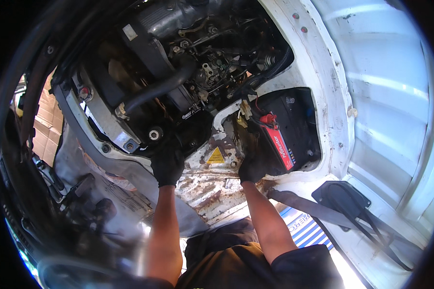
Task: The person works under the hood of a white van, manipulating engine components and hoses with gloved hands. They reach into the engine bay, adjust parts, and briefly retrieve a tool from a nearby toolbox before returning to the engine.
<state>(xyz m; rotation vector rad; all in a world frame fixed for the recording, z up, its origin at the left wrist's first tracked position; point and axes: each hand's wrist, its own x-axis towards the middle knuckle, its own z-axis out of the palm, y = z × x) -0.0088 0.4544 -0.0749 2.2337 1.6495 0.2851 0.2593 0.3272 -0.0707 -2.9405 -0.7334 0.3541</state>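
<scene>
My left hand [168, 164], in a black glove, reaches to the front edge of the engine opening, close to a round metal-centred part [155, 134]. Its fingers blend into the dark parts beyond. My right hand [252, 168], gloved in black too, is at the near left corner of the battery well, beside a black car battery [294, 127] with a red label. Shadow hides these fingers as well. Between my hands, a yellow triangular warning sticker [216, 155] is stuck on the worn, rusty white metal panel [210, 190]. A red terminal cover [268, 119] sits on the battery.
Beyond my hands lies the exposed engine [210, 74], with a thick black hose [161, 86] across it. A white ribbed body wall [386, 86] rises on the right. A dark seat-belt strap [308, 206] stretches at the lower right. Pedals or levers [103, 209] show blurred at the left.
</scene>
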